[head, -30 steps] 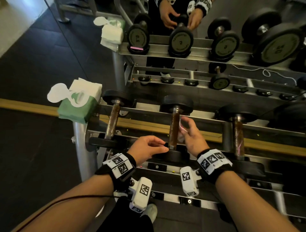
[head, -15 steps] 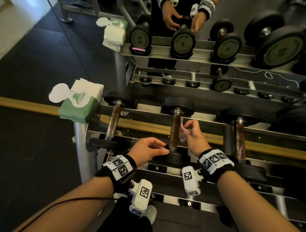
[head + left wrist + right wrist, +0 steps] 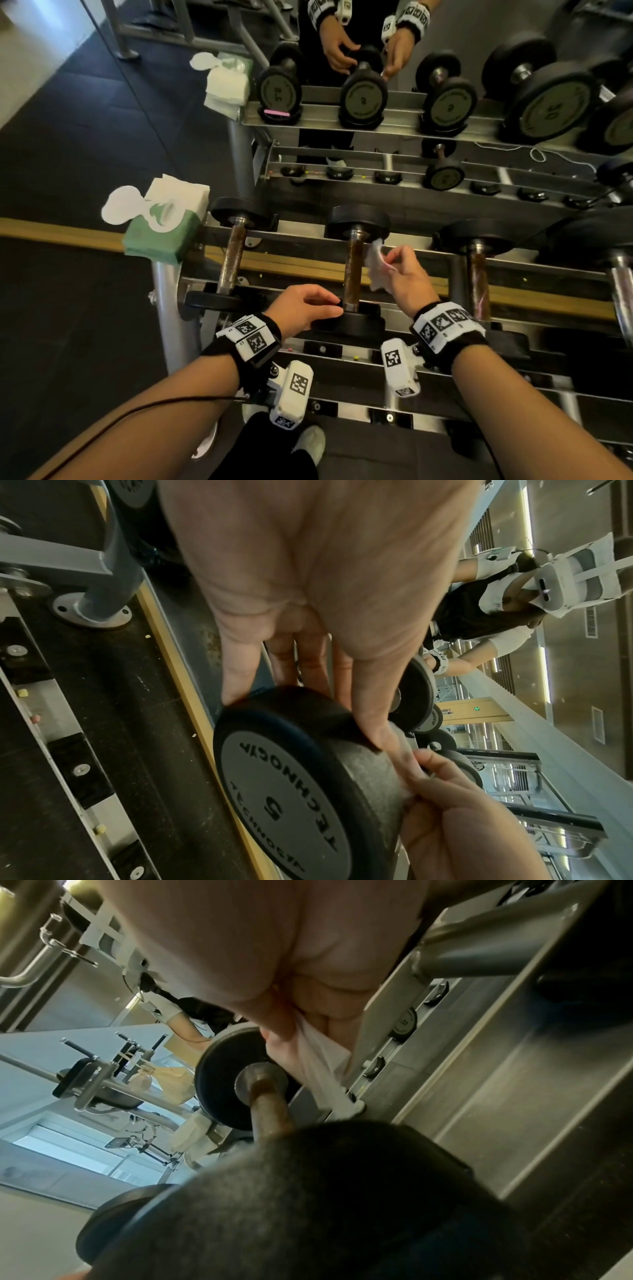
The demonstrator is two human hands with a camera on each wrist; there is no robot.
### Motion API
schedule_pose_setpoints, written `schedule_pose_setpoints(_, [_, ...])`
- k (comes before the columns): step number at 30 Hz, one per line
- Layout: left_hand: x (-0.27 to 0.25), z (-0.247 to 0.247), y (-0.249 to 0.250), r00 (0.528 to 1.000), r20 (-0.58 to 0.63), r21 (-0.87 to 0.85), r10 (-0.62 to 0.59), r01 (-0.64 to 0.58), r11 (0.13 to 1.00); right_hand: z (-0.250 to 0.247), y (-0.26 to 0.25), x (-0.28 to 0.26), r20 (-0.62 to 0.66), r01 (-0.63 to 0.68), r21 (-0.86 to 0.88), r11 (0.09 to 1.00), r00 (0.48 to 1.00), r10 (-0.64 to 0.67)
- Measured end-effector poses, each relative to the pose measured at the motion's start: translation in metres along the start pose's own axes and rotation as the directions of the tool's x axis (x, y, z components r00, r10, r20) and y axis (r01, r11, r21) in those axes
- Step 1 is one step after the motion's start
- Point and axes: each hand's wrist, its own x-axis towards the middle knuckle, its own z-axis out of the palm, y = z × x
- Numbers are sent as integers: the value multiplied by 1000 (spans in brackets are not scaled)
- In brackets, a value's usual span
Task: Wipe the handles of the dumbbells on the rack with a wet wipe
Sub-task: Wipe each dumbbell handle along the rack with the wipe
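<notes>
Several dumbbells lie across the top rails of the rack (image 3: 308,240). The middle dumbbell (image 3: 352,270) has a rusty brown handle (image 3: 270,1110) between black end weights. My left hand (image 3: 308,308) grips its near end weight (image 3: 291,777), marked 5, fingers curled over the rim. My right hand (image 3: 404,274) pinches a crumpled white wet wipe (image 3: 375,265) just right of the handle, the wipe (image 3: 318,1064) hanging off the bar. Two more rusty-handled dumbbells lie at the left (image 3: 233,257) and the right (image 3: 478,281).
A green pack of wet wipes (image 3: 161,226) with its flap open sits on the rack's left end. Behind the rack a mirror (image 3: 376,85) reflects the dumbbells and my hands. A lower shelf (image 3: 445,377) with black cradles runs below. Dark floor lies to the left.
My right hand has come off the middle handle, moving right and up with the wipe, which now hangs loose beside the bar. My left hand stays on the near weight.
</notes>
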Motion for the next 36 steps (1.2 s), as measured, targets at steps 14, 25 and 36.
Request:
schedule_pose_setpoints(14, [3,-3,14,997,36,204,-75,66,977,18,-7,-48,144,-16,108,994,990,1])
schedule_pose_setpoints(25, [0,6,54,997,54,499,-64,28,866,-47,-8,-50,105,-60,-22,998,993,62])
schedule_pose_setpoints(36, [19,135,97,997,4,477,83,-75,875,-169,46,-38,82,36,50,998,996,-40])
